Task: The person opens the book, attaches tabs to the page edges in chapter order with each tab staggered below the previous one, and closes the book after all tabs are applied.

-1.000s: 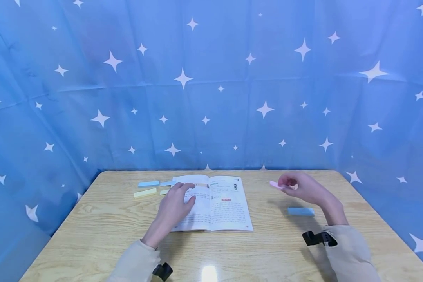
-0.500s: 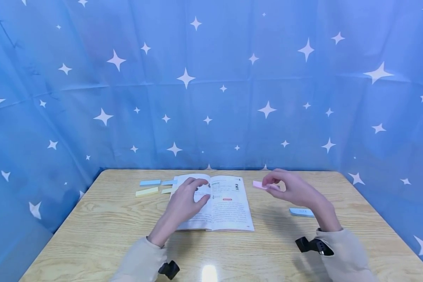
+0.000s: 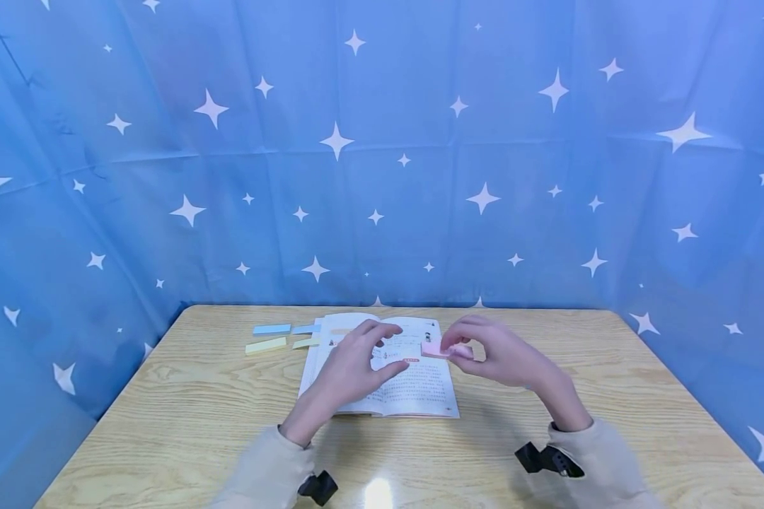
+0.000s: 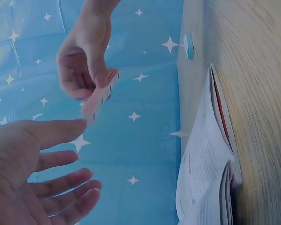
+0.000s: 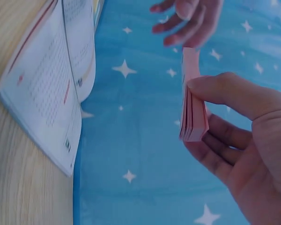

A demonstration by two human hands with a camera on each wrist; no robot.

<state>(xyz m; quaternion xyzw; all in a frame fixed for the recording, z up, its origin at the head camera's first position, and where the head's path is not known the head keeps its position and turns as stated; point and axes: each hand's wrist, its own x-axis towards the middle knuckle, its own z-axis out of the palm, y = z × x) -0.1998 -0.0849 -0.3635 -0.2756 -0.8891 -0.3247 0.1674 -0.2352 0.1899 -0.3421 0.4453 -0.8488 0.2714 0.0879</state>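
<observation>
The right hand (image 3: 496,357) is pinching one pink sticky-note pad (image 3: 434,349) above one open paper book (image 3: 414,385); the left hand (image 3: 350,367) is hovering with fingers spread, holding nothing, over the wooden worktop (image 3: 165,424).

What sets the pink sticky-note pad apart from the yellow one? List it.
The pink pad is held in the air by the right hand over the open book; the yellow pad lies flat on the table, untouched, left of the book. Both are long, narrow pads.
</observation>
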